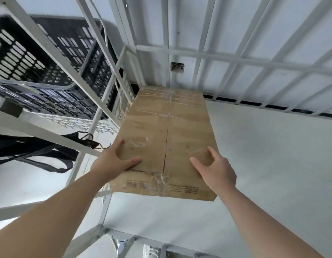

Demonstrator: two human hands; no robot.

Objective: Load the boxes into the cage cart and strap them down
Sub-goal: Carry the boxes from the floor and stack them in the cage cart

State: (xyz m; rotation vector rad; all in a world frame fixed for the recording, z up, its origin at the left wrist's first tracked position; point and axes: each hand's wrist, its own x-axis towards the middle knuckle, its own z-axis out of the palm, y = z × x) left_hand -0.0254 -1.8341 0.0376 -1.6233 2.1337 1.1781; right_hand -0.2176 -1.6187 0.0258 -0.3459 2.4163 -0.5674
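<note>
A brown cardboard box (167, 133) sealed with clear tape lies inside the white cage cart (198, 58), against its left side. More cardboard (170, 99) of the same kind shows beyond it. My left hand (116, 159) rests on the box's near left top, thumb spread and fingers arched. Over on the near right top, my right hand (215, 168) touches the box in the same way. Neither hand closes around anything. A black strap (31, 151) with metal hooks (103, 146) hangs over the cart's left rail.
Black perforated plastic crates (31, 53) stand outside the cart's left bars. The cart's pale floor (264, 155) stretches to the right of the boxes. White bars close off the far side, and a lower frame bar (124, 237) runs near me.
</note>
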